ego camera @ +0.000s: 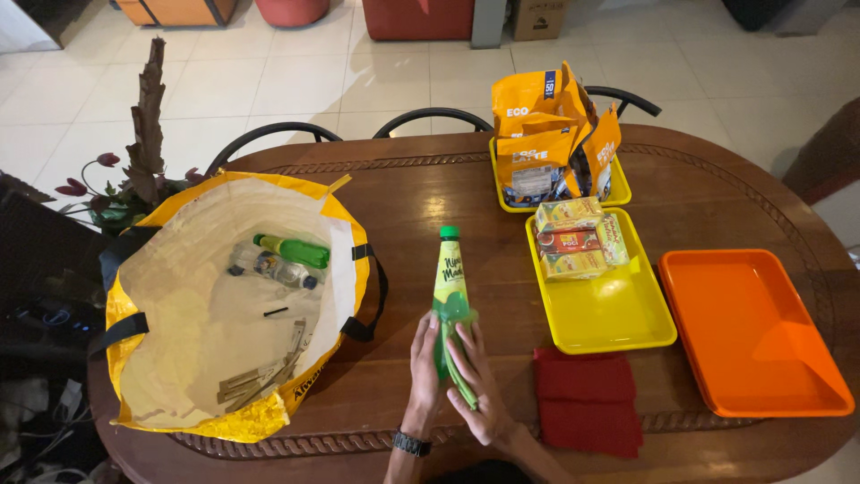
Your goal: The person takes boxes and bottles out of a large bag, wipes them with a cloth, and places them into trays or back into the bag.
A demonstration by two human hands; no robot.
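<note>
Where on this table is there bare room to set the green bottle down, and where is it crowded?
The orange tray is bare. The near half of the yellow tray is free below the small boxes. Bare wood lies between the yellow bag and the trays. The far tray is packed with orange pouches. Both hands hold the green bottle.

Green plastic bottle (451,296) being held flat on the wooden table (430,193).

The bottle is lying on its side near the table's near edge, roughly midway along it, its green screw cap pointing toward the far edge. A yellow label is wrapping the upper body, and the lower half is showing green. The left hand (425,358) and the right hand (475,381) are closing around its base end from both sides, fingers pressing against the lower body and hiding the bottom.
</note>
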